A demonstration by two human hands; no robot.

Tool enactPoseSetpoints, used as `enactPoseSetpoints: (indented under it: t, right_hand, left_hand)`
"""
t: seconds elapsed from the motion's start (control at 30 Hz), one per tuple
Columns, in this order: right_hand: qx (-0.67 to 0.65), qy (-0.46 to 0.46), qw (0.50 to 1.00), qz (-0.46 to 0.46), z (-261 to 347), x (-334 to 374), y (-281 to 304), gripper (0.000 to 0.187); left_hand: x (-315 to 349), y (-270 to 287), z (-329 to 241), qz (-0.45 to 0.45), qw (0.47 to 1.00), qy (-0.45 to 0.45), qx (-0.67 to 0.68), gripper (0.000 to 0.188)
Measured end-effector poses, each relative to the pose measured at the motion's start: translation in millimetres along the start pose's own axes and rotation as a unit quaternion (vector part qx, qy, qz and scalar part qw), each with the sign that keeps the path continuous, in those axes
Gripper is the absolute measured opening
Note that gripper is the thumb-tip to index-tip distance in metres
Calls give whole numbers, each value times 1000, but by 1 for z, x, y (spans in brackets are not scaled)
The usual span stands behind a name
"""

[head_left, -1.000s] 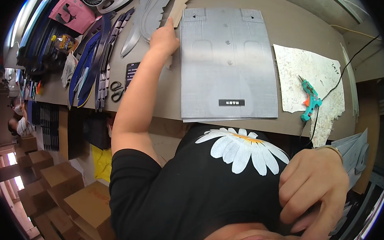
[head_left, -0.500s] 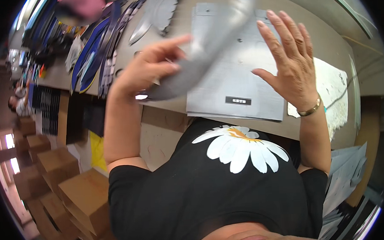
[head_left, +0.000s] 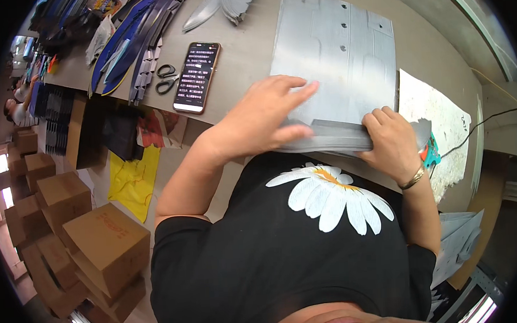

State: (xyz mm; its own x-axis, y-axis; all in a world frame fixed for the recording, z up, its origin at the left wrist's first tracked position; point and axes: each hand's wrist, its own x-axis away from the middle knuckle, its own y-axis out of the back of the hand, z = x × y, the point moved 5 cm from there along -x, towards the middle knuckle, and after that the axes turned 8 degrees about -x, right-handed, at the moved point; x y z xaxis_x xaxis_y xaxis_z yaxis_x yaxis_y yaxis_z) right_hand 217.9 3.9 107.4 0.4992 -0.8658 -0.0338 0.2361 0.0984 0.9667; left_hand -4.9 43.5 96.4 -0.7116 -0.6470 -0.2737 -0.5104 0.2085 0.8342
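A flat silver-grey panel (head_left: pixel 335 58) with stitched seams and dark round studs lies on the table in front of me. Across its near edge runs a long grey strip (head_left: pixel 342 135), with a ragged-edged end (head_left: pixel 423 130) beyond my right hand (head_left: pixel 391 143). That hand is closed over the strip, fingers on top and thumb below. My left hand (head_left: pixel 262 115) is open at the strip's left end, thumb and fingers apart; whether it touches the strip I cannot tell.
Left of the panel lie a lit phone (head_left: pixel 197 77) and black-handled scissors (head_left: pixel 166 80). Farther left are stacked dark strips (head_left: pixel 148 68) and grey curved pieces (head_left: pixel 221 5). At right, a green glue gun (head_left: pixel 431 151) rests by a white sheet (head_left: pixel 434 111). Cardboard boxes (head_left: pixel 107 234) stand on the floor.
The grey strip, blurred at my left hand before, now lies across the panel's near edge. My right hand has come down and closed on it. The phone and scissors are uncovered.
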Motion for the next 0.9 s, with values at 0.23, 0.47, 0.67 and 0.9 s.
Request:
enactPoseSetpoints:
  t: [0.23,0.47,0.67,0.9]
  right_hand:
    - [-78,-94,992,-19,16,31,-31,48]
    - [-99,-142,974,-149,-17,71,-21,79]
    - [10,-525,816,-243,-126,199,-11,49]
    - [-133,-585,771,-213,-145,195,-39,51]
  left_hand:
    - [8,-41,-31,114,992,-45,-3,67]
    - [22,-66,-9,89,992,-40,-76,73]
    - [17,-79,-4,21,989,-62,-130,73]
    - [-2,-76,4,3,987,-92,-135,66]
